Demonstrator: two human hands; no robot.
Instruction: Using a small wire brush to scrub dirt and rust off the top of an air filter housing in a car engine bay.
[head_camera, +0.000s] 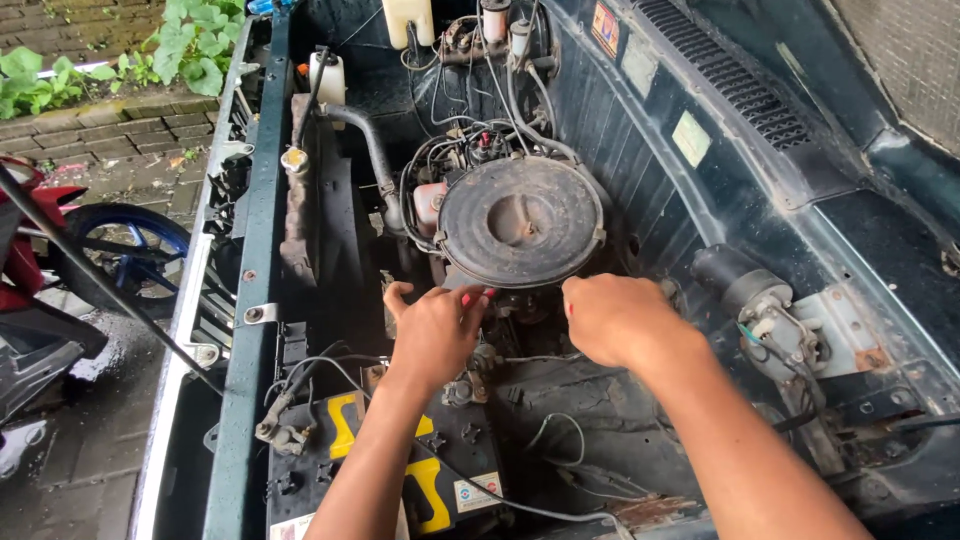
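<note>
I look down into a car's engine bay. A round, dusty black air cleaner housing (521, 221) sits on top of the engine. My left hand (432, 327) reaches under its front edge, fingers curled around something red that barely shows. My right hand (612, 315) is just right of it, fingers closed and tucked under the housing's rim; what it grips is hidden. Both forearms come in from the bottom of the frame.
A black and yellow battery (400, 470) lies below my left arm. A radiator hose (372, 150), white fluid reservoirs (327, 78) and wiring fill the bay. A wiper motor (760, 300) sits at right. A prop rod (90, 270) and a motorbike wheel (125, 250) are left of the car.
</note>
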